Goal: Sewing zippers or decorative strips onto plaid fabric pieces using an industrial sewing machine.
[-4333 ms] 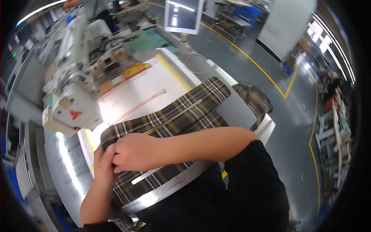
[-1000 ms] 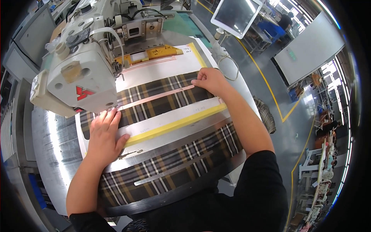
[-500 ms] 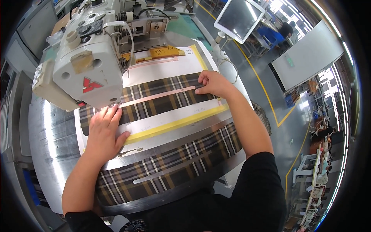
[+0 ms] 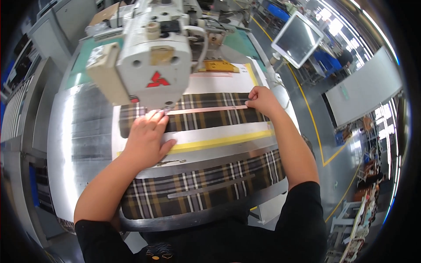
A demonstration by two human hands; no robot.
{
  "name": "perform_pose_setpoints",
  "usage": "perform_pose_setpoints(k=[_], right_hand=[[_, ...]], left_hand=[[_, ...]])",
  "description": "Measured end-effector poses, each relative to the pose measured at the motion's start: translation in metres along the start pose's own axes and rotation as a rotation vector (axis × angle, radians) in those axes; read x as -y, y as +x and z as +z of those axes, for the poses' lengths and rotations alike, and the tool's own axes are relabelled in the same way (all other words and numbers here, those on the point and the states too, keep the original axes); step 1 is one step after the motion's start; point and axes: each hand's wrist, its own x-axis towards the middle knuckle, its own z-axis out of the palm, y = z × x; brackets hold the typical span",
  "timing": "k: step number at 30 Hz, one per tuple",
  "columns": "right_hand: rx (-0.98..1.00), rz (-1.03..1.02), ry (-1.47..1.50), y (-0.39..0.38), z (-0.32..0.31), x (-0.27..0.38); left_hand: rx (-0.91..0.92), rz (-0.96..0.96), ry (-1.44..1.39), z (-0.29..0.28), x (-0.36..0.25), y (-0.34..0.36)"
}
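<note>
A dark plaid cloth piece [image 4: 206, 119] is lying between a worker's hands, a pale pink strip [image 4: 206, 109] running along it. The left hand [image 4: 147, 138] is pressing flat, thumb spread, at the cloth's left part; the right hand [image 4: 263, 101] is curling at the strip's right end, though from here I cannot tell whether it is pinching. A white sewing machine head [image 4: 153, 65] is looming above the left fingertips. Nearer the worker, past yellow tape [image 4: 219, 143], a second plaid piece [image 4: 201, 179] is lying on the metal worktop [image 4: 83, 144].

A metal table [image 4: 87, 127] carries white sheet [image 4: 210, 134], plaid fabric [image 4: 206, 177].
</note>
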Motion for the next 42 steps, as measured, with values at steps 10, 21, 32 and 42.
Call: perform_pose_setpoints(k=[10,21,32,42], right_hand=[[0.147,-1.149,-0.004,-0.027,0.087,0.143],[-0.023,-1.101,-0.102,-0.036,0.089,0.133],[-0.008,-1.108,-0.105,-0.041,0.104,0.113],[0.121,-0.986,-0.127,-0.037,0.093,0.124]], left_hand=[[-0.076,0.033,0.036,0.005,0.002,0.002],[-0.026,0.002,-0.004,0.006,0.002,-0.002],[-0.026,0.017,0.006,0.002,0.003,-0.003],[-0.035,0.043,0.012,-0.002,0.008,0.002]])
